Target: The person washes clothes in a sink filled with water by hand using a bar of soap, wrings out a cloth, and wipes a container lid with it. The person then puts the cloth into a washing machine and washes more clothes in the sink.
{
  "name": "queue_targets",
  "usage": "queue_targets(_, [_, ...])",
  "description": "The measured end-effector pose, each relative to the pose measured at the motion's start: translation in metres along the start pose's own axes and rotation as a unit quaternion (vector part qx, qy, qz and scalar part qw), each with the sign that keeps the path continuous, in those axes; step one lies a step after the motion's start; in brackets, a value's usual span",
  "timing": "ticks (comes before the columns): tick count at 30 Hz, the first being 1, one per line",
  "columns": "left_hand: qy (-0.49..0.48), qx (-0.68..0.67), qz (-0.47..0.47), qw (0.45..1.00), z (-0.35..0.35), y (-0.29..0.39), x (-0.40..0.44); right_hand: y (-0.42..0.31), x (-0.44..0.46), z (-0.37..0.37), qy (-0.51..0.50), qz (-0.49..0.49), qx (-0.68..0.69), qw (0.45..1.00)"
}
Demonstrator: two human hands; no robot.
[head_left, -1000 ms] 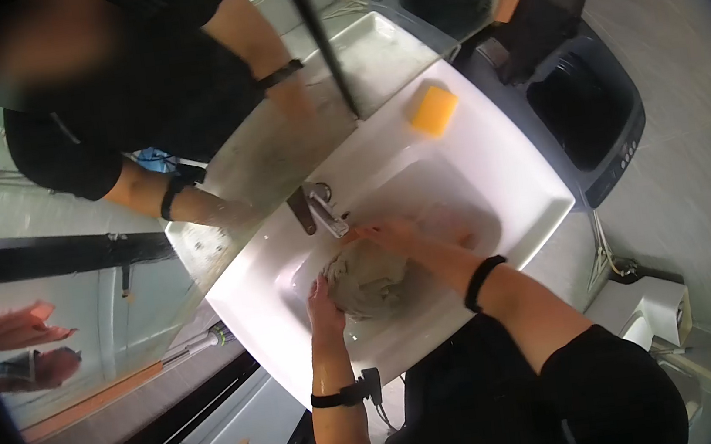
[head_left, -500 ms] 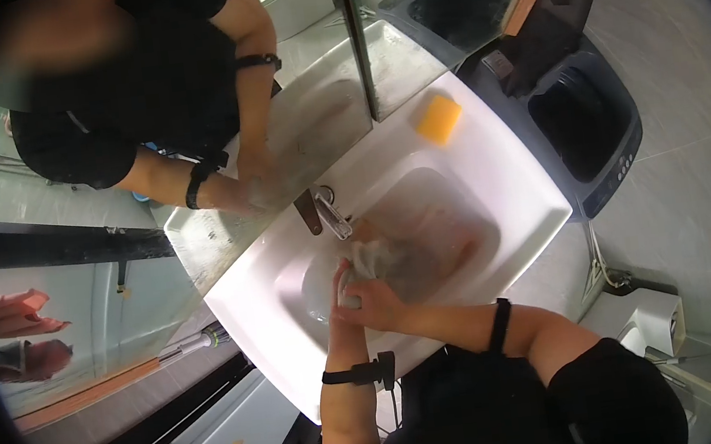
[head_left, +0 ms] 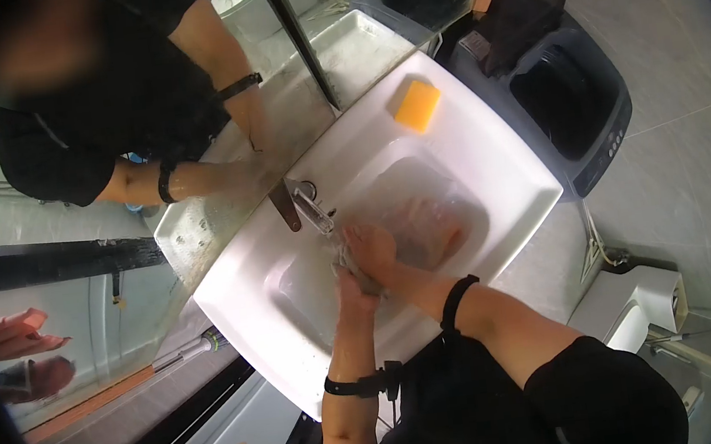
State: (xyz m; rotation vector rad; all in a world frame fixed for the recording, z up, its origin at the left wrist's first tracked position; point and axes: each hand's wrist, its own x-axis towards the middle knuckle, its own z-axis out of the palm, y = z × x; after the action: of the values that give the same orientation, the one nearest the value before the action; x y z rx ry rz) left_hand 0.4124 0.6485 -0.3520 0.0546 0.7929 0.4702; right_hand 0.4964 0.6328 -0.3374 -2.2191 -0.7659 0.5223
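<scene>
Though underwater, cloth (head_left: 422,221) visible in sink (head_left: 506,143)

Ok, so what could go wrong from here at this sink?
The greyish cloth between the left hand and right hand looks wet and might slip free. The right hand is close to the faucet and could knock against it. The yellow sponge lies on the sink ledge, so a bump might send it into the water.

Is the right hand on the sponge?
No, the right hand is at the cloth; the sponge lies apart on the sink's rim.
</scene>
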Motion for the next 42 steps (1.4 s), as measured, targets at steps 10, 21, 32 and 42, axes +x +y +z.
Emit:
queue_targets(10, [0.047,0.222,0.088,0.97,0.009,-0.003,-0.027,0.043,0.025,0.007,-0.11,-0.065,-0.1,0.987])
queue_targets(21, [0.273,0.532,0.296,0.745,-0.047,0.019,-0.019,0.045,0.044,-0.02,-0.077,-0.288,-0.293,0.909])
queue_targets(32, [0.171,0.722,0.376,0.556,-0.06,0.041,0.007,0.041,0.061,-0.043,-0.425,0.034,0.155,0.891])
queue_targets(42, [0.147,-0.102,0.136,0.974,-0.008,0.032,0.021,0.011,0.011,-0.032,-0.267,-0.354,0.056,0.895])
